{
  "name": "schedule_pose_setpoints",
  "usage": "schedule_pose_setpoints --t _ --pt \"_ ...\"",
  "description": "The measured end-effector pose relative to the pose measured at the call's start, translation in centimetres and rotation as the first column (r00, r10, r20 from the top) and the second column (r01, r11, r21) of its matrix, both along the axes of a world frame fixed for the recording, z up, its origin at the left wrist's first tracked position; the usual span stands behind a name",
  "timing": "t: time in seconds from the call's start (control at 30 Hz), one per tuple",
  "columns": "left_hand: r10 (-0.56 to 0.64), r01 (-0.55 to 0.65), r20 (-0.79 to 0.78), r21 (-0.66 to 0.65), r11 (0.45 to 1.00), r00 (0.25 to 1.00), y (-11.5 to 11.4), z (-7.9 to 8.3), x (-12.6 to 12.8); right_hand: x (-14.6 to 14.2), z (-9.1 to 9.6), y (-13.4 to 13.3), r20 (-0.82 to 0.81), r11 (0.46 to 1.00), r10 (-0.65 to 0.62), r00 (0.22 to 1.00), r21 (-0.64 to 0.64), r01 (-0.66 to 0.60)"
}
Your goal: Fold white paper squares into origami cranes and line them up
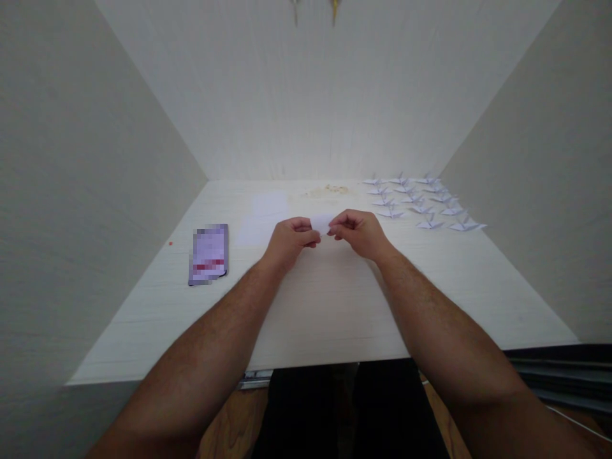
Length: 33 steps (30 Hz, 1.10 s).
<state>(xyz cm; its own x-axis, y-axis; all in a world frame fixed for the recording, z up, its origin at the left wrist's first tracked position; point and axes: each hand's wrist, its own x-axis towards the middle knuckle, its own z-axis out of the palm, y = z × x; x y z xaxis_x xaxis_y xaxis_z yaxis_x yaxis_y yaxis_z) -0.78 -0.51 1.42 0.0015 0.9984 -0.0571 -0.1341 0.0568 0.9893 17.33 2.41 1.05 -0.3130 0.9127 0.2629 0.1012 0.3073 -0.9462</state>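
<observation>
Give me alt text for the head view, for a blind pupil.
A person's left hand and right hand pinch a small piece of white paper over a pale table. Folded paper birds sit in rows at the far right; a pixelated purplish object lies at left.

The small paper (pixel 320 223) and origami cranes (pixel 466 225) were white, the table (pixel 329 306) off-white, faintly streaked. The pixelated rectangular object (pixel 209 248) was lilac with a red band; the trousers (pixel 301 414) were black, the floor (pixel 236 414) brown.

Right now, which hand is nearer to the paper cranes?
Right: the right hand is just left of the cranes, at the right end of the held paper; the left hand is farther left, at its other end.
</observation>
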Motion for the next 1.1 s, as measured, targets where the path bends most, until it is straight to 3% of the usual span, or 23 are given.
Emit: schedule_pose_setpoints --t 0.4,0.73,1.1 --pt "-0.012 0.013 -0.094 0.018 1.0 0.996 -0.21 0.02 -0.02 -0.1 0.08 0.29 -0.027 0.999 -0.034 0.999 -0.016 0.034" --pt "-0.134 0.135 -0.136 -0.002 0.991 0.982 -0.31 0.11 -0.39 0.18 0.3 0.27 -0.075 0.998 0.026 0.997 -0.058 -0.03" --pt "-0.141 0.147 -0.203 0.014 0.989 0.969 -0.39 0.32 -0.42 0.19 0.27 0.23 -0.065 0.997 0.057 0.996 -0.041 -0.06"
